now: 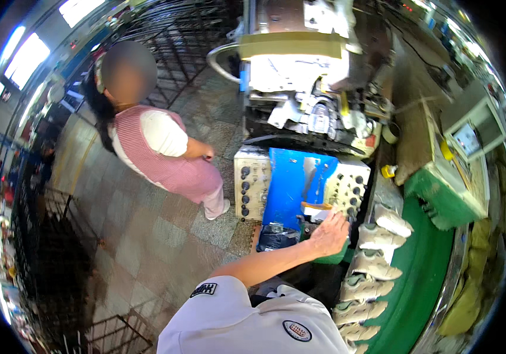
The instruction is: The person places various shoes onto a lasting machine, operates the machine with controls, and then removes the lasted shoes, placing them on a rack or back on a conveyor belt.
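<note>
My left hand [329,233] reaches across to the front of a machine, its fingers bent and drawn together. They meet the right end of a small white piece [316,213] with an orange-brown upper edge. How firmly they grip it, and what kind of thing it is, I cannot make out. Behind it a worn blue panel [285,183] slopes up between two cream control panels, the left one [253,184] lined with black knobs. A dark plastic-wrapped bundle [277,237] lies left of the hand. My right hand is out of the picture.
Several cream shoes [375,264] stand in a row along a green conveyor belt [421,259] at my right. A green-and-white cabinet [450,192] and a small yellow container [389,171] are beyond. A person in a pink apron [158,153] walks at left, near dark metal racks [58,265].
</note>
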A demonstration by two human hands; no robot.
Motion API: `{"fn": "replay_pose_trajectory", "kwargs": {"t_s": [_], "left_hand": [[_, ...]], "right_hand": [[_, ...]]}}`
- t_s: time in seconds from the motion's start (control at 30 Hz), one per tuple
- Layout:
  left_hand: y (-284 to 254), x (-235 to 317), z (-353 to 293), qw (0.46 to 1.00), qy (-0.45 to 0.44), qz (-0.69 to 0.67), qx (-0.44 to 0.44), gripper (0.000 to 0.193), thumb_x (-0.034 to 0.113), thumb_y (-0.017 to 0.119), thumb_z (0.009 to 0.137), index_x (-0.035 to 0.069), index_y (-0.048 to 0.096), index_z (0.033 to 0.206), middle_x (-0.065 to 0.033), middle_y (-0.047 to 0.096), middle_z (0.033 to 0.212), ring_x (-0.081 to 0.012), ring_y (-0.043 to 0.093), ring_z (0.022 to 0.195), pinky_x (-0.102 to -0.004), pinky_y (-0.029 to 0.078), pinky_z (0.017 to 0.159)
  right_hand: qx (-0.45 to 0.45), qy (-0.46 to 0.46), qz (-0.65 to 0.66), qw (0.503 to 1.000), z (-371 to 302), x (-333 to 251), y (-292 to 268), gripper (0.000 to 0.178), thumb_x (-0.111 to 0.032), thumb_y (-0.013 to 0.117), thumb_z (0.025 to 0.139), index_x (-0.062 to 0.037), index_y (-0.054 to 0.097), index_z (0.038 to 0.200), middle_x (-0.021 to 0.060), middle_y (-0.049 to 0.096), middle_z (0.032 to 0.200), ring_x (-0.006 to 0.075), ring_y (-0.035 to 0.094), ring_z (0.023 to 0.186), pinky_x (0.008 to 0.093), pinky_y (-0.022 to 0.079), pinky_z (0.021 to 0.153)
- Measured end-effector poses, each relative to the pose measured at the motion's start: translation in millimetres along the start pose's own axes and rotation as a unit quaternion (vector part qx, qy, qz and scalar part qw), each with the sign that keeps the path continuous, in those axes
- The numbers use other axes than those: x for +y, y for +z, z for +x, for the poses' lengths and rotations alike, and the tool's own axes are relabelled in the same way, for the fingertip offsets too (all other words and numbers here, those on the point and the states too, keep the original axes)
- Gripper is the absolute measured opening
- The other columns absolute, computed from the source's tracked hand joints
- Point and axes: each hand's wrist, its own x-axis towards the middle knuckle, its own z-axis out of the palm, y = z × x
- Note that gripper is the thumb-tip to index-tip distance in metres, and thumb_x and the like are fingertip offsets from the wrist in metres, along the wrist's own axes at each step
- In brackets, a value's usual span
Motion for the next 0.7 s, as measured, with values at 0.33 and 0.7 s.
{"fn": "replay_pose_trajectory", "kwargs": {"t_s": [0.33,0.7], "left_hand": [[15.1,12.5,13.0,0.991,0.06,0.066,-0.098,0.019,0.02,0.059,0.094,0.006,0.072,0.093,-0.0119,0.07,0.1,-0.0293,0.064,0.102,-0.0605,0.03,0.117],[49.7,4.3,0.8,0.984,0.077,0.161,-0.016,0.023,0.02,0.055,0.101,0.007,0.073,0.096,-0.0103,0.074,0.099,-0.0304,0.068,0.093,-0.0581,0.037,0.116]], "right_hand": [[0.016,-0.038,-0.078,0.996,-36.0,-71.9,-18.7,0.037,-0.036,0.077,0.089,-0.0009,0.079,0.098,0.0213,0.074,0.084,0.0289,0.073,0.074,0.0383,0.055,0.072],[0.022,0.085,0.01,0.996,-50.9,65.5,-54.0,0.034,-0.036,0.073,0.084,-0.0041,0.079,0.095,0.0235,0.073,0.087,0.0381,0.072,0.085,0.0446,0.056,0.083]]}}
